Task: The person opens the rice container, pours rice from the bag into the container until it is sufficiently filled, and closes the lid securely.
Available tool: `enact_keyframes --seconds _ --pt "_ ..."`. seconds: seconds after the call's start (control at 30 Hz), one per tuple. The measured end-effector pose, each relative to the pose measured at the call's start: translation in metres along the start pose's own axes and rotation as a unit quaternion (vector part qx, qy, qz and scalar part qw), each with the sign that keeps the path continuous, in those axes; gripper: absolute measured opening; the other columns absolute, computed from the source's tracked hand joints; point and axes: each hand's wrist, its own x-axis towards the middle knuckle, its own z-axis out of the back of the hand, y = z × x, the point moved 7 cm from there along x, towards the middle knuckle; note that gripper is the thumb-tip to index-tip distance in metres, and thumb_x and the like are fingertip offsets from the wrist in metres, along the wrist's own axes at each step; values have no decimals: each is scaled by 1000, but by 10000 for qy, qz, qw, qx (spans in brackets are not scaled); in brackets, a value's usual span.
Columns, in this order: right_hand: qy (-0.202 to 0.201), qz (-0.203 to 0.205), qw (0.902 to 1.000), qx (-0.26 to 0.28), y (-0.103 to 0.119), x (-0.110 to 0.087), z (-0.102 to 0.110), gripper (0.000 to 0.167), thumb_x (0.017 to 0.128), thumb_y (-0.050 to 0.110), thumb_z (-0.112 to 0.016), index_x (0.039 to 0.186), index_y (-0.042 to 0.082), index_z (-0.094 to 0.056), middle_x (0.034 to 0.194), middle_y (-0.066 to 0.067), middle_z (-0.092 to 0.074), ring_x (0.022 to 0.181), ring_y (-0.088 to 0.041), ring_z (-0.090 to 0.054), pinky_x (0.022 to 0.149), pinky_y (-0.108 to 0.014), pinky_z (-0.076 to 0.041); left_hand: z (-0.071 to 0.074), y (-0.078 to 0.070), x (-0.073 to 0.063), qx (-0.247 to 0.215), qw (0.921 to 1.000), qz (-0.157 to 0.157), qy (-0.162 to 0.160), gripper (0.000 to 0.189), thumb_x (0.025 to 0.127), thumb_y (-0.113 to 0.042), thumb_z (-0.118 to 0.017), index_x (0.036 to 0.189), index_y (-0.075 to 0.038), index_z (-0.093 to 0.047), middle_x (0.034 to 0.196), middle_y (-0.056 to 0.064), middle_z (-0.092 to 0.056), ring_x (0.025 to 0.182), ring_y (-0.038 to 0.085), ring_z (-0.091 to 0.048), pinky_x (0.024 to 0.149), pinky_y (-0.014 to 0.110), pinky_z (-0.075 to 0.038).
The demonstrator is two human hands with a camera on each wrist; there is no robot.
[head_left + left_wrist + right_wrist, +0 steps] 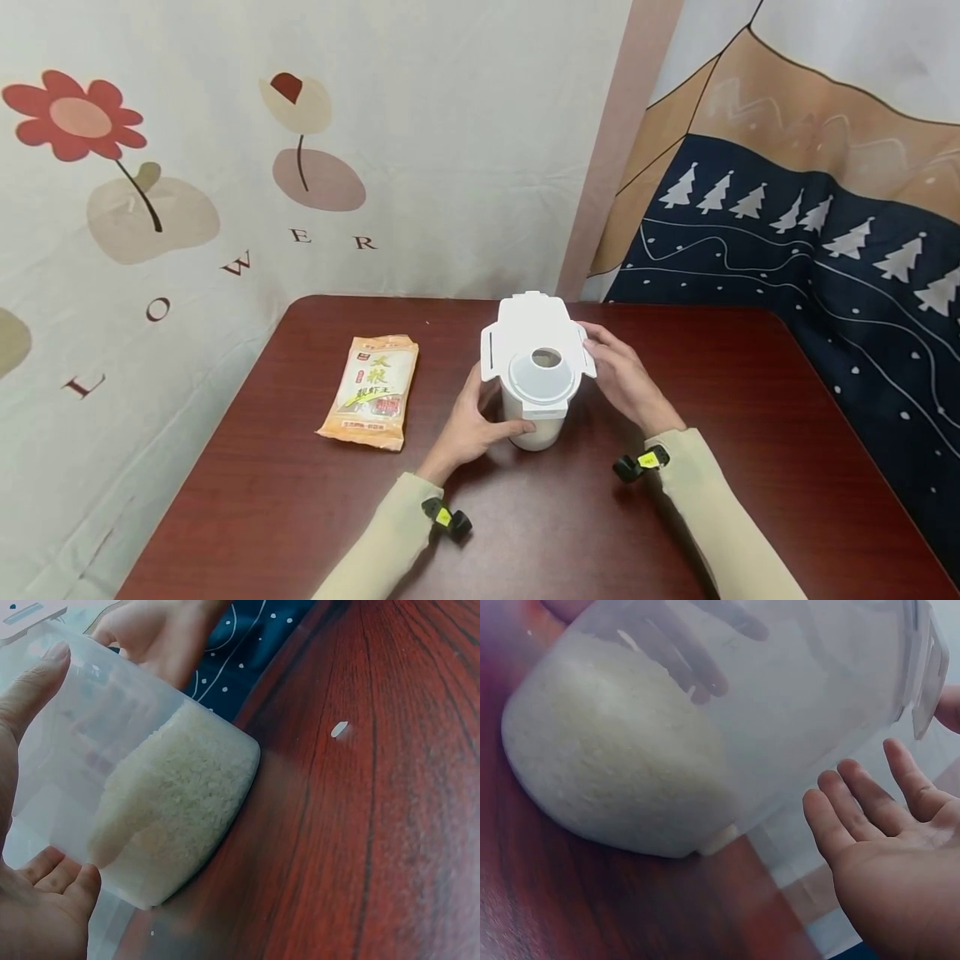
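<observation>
A clear plastic storage container [538, 435] stands upright on the table, with white rice [184, 776] heaped in its lower part. Its white lid [531, 323] has side flaps and a round cap with a dark hole. My left hand [474, 423] holds the container from the left, thumb in front and fingers around the other side. At the lid's right flap is my right hand [628, 377], one digit against the flap. In the right wrist view, that hand's other fingers [871, 799] are extended and apart from the container wall.
An orange and white packet [375, 393] with Chinese print lies flat to the left on the dark red table [285, 517]. One loose rice grain [340, 729] lies near the container. Printed cloths hang behind and to the right of the table.
</observation>
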Motion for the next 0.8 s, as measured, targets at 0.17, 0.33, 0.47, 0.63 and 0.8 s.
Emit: enact_keyframes --seconds 0.17,0.33,0.47,0.63,0.8 --pt "180 -45 9992 345 -10 2 -2 55 109 22 -46 159 5 -30 147 5 -51 130 -5 -52 109 -19 -43 -1 0 0 -11 10000 51 1 112 70 -11 -96 157 -34 -29 158 -7 -38 150 14 -37 125 40 -32" --pt "350 -4 9986 397 -14 1 -4 62 109 25 -47 163 5 -23 156 6 -44 138 -4 -46 115 -21 -37 -2 0 0 -69 10000 20 -6 112 70 -12 -96 157 -33 -29 158 -6 -39 151 16 -37 126 42 -31" --pt "422 -1 9974 586 -16 1 -5 65 108 24 -48 163 5 -20 152 12 -48 137 -3 -46 115 -21 -36 -3 0 0 -85 10000 41 -19 112 70 -10 -96 157 -33 -30 158 -7 -39 151 14 -37 126 40 -30" --pt "532 -12 9951 835 -18 2 -6 66 108 19 -46 164 3 -14 149 14 -49 137 -2 -46 113 -18 -38 -4 0 0 -173 9998 4 -11 110 70 -10 -96 156 -31 -31 157 -6 -40 151 15 -36 126 42 -29" --pt "519 -98 9936 1001 -18 4 -10 65 108 17 -46 164 2 -15 156 5 -42 138 -5 -45 117 -21 -36 -3 -1 0 -277 9996 -28 -29 108 69 -10 -96 155 -27 -33 155 -4 -42 149 16 -38 127 42 -28"
